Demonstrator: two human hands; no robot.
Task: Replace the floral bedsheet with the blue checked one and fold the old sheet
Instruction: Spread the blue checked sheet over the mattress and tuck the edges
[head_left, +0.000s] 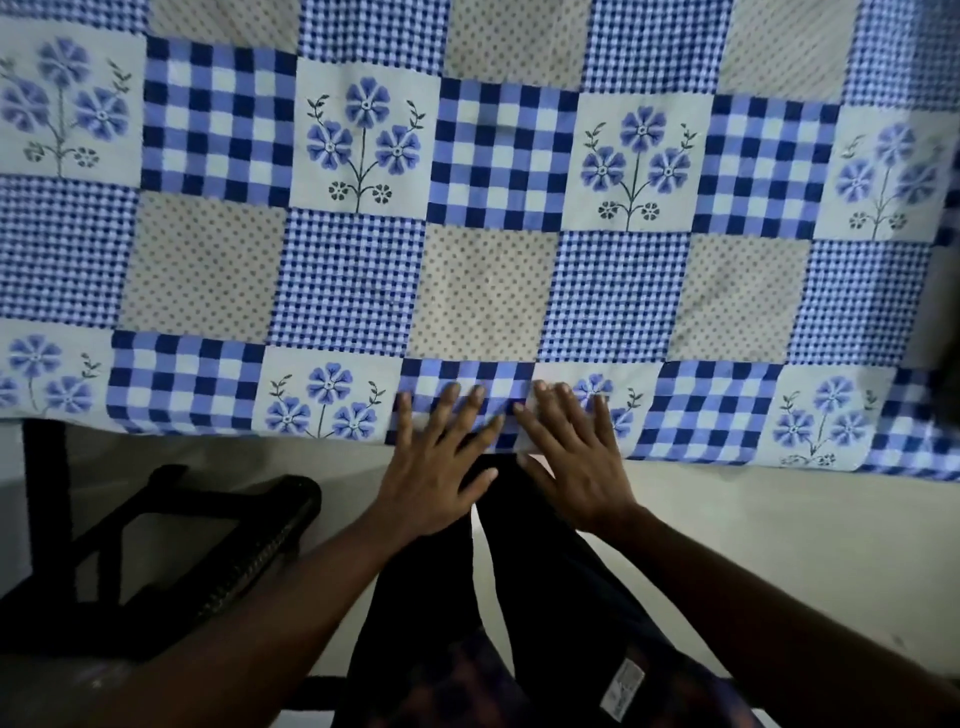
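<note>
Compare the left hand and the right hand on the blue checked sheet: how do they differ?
The left hand lays its fingers on a large-check square, the right hand on a white flower square. The left hand angles in from the lower left, the right hand from the lower right. Both lie flat, fingers straight and spread, at the near edge of the blue checked sheet.
</note>
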